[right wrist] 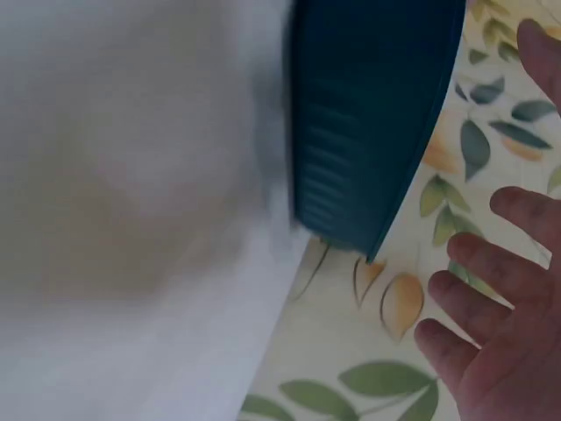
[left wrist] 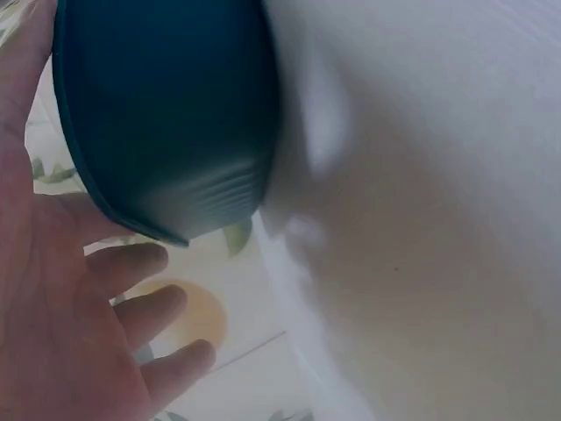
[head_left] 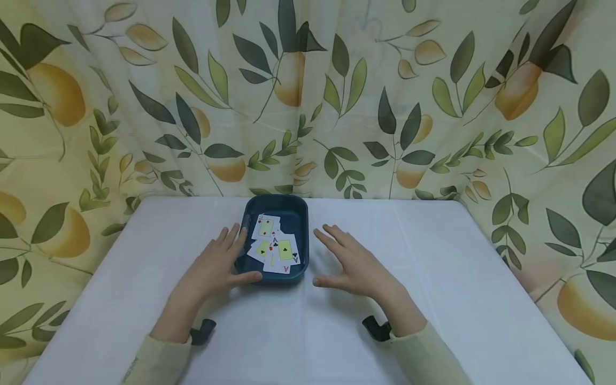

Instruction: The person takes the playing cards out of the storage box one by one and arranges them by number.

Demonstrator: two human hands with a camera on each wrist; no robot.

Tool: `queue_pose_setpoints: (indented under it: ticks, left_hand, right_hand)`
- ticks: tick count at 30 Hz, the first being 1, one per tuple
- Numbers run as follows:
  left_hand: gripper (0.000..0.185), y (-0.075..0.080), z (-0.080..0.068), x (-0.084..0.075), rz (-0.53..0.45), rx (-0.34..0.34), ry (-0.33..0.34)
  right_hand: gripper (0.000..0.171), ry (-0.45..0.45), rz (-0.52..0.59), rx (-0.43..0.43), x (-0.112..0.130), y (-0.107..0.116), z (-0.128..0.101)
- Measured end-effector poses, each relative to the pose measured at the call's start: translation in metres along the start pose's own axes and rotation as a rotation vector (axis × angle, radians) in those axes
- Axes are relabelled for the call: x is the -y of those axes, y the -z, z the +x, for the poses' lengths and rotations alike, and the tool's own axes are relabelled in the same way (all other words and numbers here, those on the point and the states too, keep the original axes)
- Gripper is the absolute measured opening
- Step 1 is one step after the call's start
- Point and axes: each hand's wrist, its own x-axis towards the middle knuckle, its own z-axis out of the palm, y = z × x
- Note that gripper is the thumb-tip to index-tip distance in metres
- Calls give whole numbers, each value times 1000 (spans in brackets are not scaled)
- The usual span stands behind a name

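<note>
A dark blue-green plastic tray stands on the white-covered table, with several playing cards lying face up and overlapping inside it. Aces of clubs and a diamond card show among them. At the tray's left side is my left hand, its fingers spread and its thumb over the near left rim; in the left wrist view the index finger passes behind the rim of the tray. Whether it presses there I cannot tell. My right hand hovers to the right of the tray, fingers extended and apart from it, holding nothing.
The white tablecloth spreads around the tray. Behind and beside the table hangs a curtain printed with leaves and orange fruit. Dark wrist-worn pieces stick out beside both sleeves.
</note>
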Motion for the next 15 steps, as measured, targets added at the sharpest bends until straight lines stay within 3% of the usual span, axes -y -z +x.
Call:
queue_pose_setpoints:
  ticks: [7, 15]
  left_hand:
    - [121, -10, -1, 3, -12, 25, 30]
    - [121, -12, 0, -4, -50, 44, 6]
  right_hand:
    - [90, 144, -25, 131, 22, -4, 64]
    - [98, 169, -262, 380, 37, -21, 111]
